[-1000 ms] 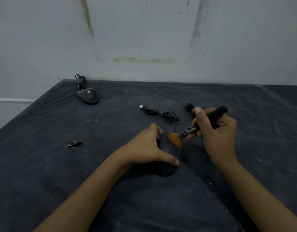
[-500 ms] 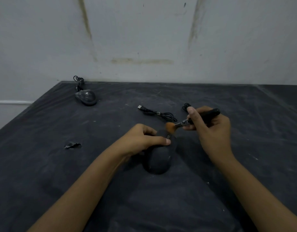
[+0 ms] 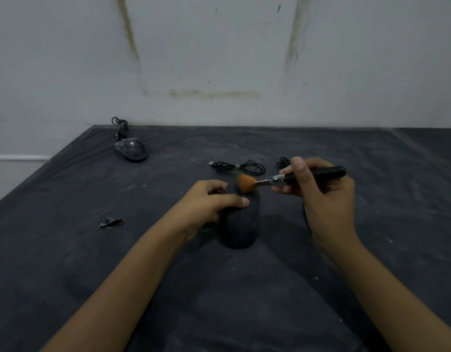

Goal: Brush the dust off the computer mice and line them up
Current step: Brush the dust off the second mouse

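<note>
Head camera view, looking down at a dark, dust-streaked worktop (image 3: 244,313) against a pale stained wall. The person's left hand (image 3: 214,201) grips a black computer mouse (image 3: 241,229) lying at the centre of the worktop, with fingers curled round its left side and the thumb pressed across its top. The right hand (image 3: 323,199) pinches a black-handled brush (image 3: 276,179) between thumb and fingers. Its orange bristles touch the far end of this mouse, so by the look of it the dusting of this one is under way, not finished.

A second mouse (image 3: 131,148) sits well apart at the far left corner, its cord bundled behind it. It looks greyish with dust and seems yet to be brushed. A loose coiled cable (image 3: 239,167) with a USB plug lies just beyond the hands. Whether another mouse lies behind the right wrist cannot be told. A small crumpled scrap (image 3: 110,222) lies to the left. Nothing forms a row yet; lining up appears wholly undone.
</note>
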